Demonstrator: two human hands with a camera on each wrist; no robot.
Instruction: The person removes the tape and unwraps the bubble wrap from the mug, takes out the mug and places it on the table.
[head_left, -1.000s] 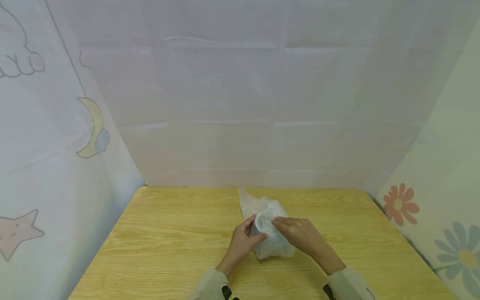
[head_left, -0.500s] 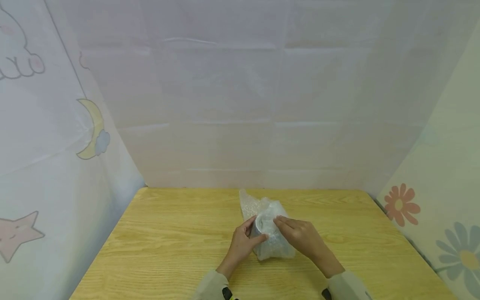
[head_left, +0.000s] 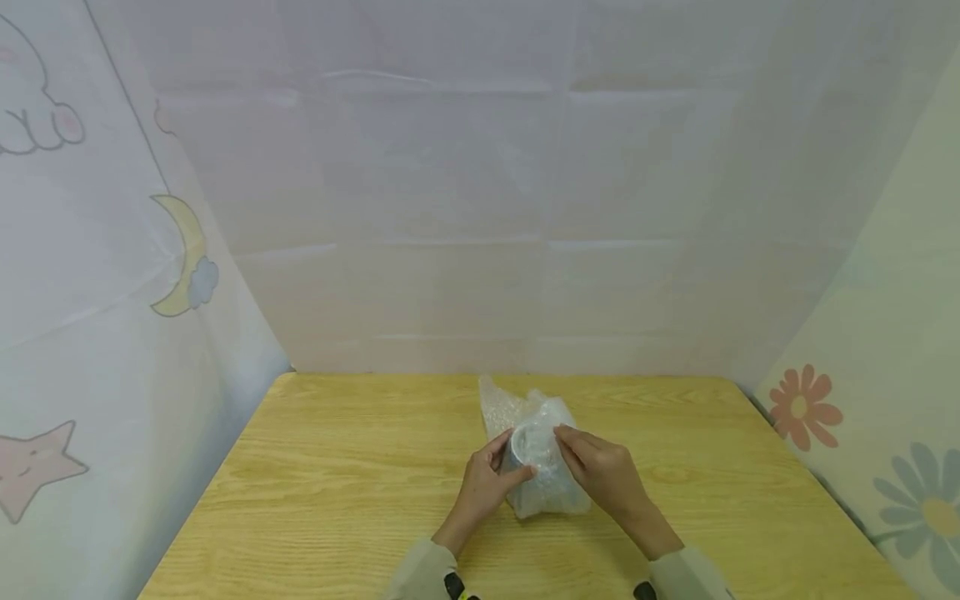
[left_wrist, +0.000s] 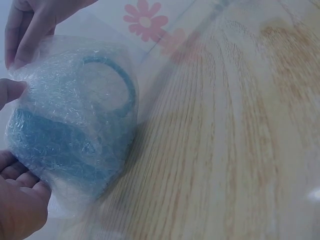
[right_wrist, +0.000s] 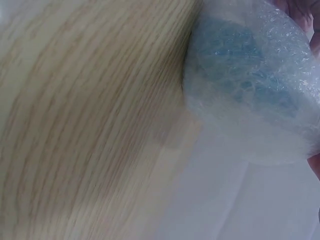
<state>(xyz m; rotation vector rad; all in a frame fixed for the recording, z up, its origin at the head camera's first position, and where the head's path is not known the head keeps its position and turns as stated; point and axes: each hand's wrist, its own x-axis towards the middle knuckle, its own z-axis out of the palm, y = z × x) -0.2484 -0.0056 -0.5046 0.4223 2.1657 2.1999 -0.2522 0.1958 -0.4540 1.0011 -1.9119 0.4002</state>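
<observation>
A blue mug (left_wrist: 107, 65) with a round handle shows through a layer of clear bubble wrap (head_left: 551, 496) on the table. Its white round rim (head_left: 517, 446) faces up and toward the left in the head view. My left hand (head_left: 482, 483) grips the wrapped mug from the left, thumb at the near side of the rim and fingers round the far side. From the right, my right hand (head_left: 609, 477) pinches the wrap beside the mouth with thumb and fingertips. In the right wrist view the wrapped mug (right_wrist: 245, 75) fills the upper right.
The wooden table (head_left: 337, 483) carries the bundle near its middle. A loose flap of bubble wrap (head_left: 497, 404) sticks out toward the back. Pale sheeting (head_left: 450, 208) stands behind the table, with printed cloth walls (head_left: 862, 350) at both sides.
My right hand has shifted slightly to the right and away from the mug's mouth, the wrap still pinched. My left hand stays in place.
</observation>
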